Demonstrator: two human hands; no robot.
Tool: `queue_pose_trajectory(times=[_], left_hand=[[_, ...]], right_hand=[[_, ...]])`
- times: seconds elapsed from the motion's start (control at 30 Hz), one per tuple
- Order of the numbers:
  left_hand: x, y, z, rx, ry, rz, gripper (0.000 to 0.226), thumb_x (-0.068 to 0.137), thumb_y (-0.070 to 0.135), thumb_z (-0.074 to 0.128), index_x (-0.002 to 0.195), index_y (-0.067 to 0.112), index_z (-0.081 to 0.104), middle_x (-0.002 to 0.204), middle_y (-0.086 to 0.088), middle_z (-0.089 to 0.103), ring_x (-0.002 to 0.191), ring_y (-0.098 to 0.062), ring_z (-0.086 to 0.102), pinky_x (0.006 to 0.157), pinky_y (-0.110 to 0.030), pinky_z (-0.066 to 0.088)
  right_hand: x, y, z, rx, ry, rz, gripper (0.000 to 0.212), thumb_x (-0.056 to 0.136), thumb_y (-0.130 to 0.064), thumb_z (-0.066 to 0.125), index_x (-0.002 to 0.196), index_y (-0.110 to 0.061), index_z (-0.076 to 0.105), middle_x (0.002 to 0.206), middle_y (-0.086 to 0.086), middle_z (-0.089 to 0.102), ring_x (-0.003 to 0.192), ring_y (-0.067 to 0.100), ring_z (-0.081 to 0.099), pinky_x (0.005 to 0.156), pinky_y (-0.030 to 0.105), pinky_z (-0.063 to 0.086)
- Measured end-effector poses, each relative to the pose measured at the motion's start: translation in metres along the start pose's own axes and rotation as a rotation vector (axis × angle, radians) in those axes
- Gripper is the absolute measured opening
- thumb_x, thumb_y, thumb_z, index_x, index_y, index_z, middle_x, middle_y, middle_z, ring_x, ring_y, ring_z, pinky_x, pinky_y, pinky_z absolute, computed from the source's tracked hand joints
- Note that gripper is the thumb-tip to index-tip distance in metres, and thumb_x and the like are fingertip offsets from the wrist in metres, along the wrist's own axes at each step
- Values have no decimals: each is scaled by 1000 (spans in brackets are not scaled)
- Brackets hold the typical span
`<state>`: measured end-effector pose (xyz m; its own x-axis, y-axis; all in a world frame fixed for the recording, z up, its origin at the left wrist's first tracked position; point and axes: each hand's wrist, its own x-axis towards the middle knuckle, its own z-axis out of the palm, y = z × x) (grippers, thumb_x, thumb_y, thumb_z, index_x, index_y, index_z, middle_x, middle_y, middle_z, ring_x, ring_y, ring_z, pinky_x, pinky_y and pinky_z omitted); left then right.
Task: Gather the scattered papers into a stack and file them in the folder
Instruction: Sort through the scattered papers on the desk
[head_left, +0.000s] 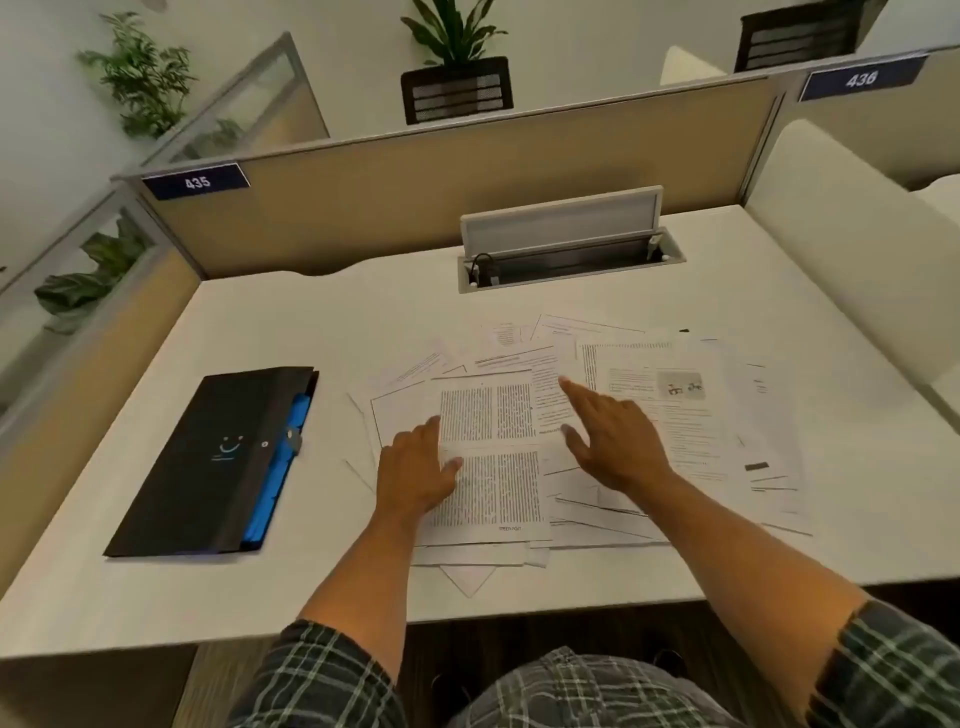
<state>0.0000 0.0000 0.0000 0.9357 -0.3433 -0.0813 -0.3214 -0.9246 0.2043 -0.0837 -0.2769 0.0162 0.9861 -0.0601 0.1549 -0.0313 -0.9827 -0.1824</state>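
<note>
The papers (597, 415) lay scattered in a loose, overlapping spread across the middle and right of the pale table (156, 597), sheets fanned out at many angles with printed text facing up. A few corners stuck out from under the pile at six o'clock, close to the near edge.

The left hand (415, 473) rested flat at the pile's nine o'clock side, fingers straight and relaxed, its fingertips lying on the left margin of a densely printed two-block sheet (491, 457) that sat on top of the spread. The right hand (610, 441) was at about three o'clock of that same sheet, fingers extended and spread toward twelve o'clock, the index finger pointing over a neighbouring page; whether the palm pressed the paper or hung just above it could not be told. Neither hand gripped anything, and the two hands were apart, with the printed sheet between them.

The folder (218, 462), black with a small light logo, lay closed and flat at nine o'clock of the papers, well apart from them, with blue inner dividers (278, 478) showing along its right edge.

At twelve o'clock, a cable hatch (566, 249) in the table stood with its lid propped open, in front of a tan partition (467, 171) bearing the numbers 435 and 436. Potted plants (454, 62) stood beyond the partition. Plaid sleeves (322, 675) showed at six o'clock.
</note>
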Motion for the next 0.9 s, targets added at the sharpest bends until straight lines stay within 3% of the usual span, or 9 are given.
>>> queue_pose_trajectory(times=[0.13,0.2,0.4,0.5,0.63,0.77,0.83,0.9], left_hand=[[-12,-2,20,-10,-137,-164,94,84,67,61,156,17,25,156,-6,38,140,-32,37,109,-49,35],[-13,0,27,-33,-155,-194,95,83,66,63,156,18,25,160,-8,30,144,-32,31,112,-51,35],[1,5,27,-101,-146,-331,105,68,64,81,149,18,31,144,-13,40,133,-33,40,102,-46,47],[9,8,22,-137,-154,-388,104,66,57,87,146,16,34,140,-14,42,131,-34,43,99,-44,49],[12,6,20,-320,-88,-465,97,69,43,90,146,13,39,138,-15,46,129,-34,48,97,-43,50],[9,-4,25,-640,41,-484,76,75,25,89,140,9,51,130,-15,61,116,-29,62,93,-37,54],[8,-7,24,-482,106,-538,65,82,33,81,137,13,54,130,-14,58,118,-31,57,96,-40,50],[9,-11,20,-329,97,-647,69,83,43,77,141,15,50,137,-14,51,126,-35,48,103,-46,42]], right_hand=[[-10,-15,19,-15,-369,-30,70,103,-57,33,162,-28,8,153,3,49,134,25,50,112,41,37],[-12,-20,27,20,-418,-23,72,102,-60,33,162,-29,10,155,3,46,138,24,46,115,40,34],[-12,-33,38,115,-452,-12,77,101,-64,34,163,-27,7,164,1,32,148,22,34,120,39,25],[-7,-41,42,342,-400,99,84,95,-65,50,162,-28,15,157,3,45,139,25,47,115,43,36],[0,-49,41,851,-285,321,89,83,-38,81,154,-26,29,134,0,59,119,21,60,98,34,50],[8,-50,35,1114,-228,478,75,83,-12,82,144,-17,40,121,-2,60,109,18,60,89,27,49],[11,-49,37,1115,-211,506,61,86,-7,77,138,-14,47,122,3,65,110,21,64,85,26,51],[15,-47,38,1069,-176,524,52,88,-7,75,133,-14,50,124,4,67,107,20,66,85,28,52]])
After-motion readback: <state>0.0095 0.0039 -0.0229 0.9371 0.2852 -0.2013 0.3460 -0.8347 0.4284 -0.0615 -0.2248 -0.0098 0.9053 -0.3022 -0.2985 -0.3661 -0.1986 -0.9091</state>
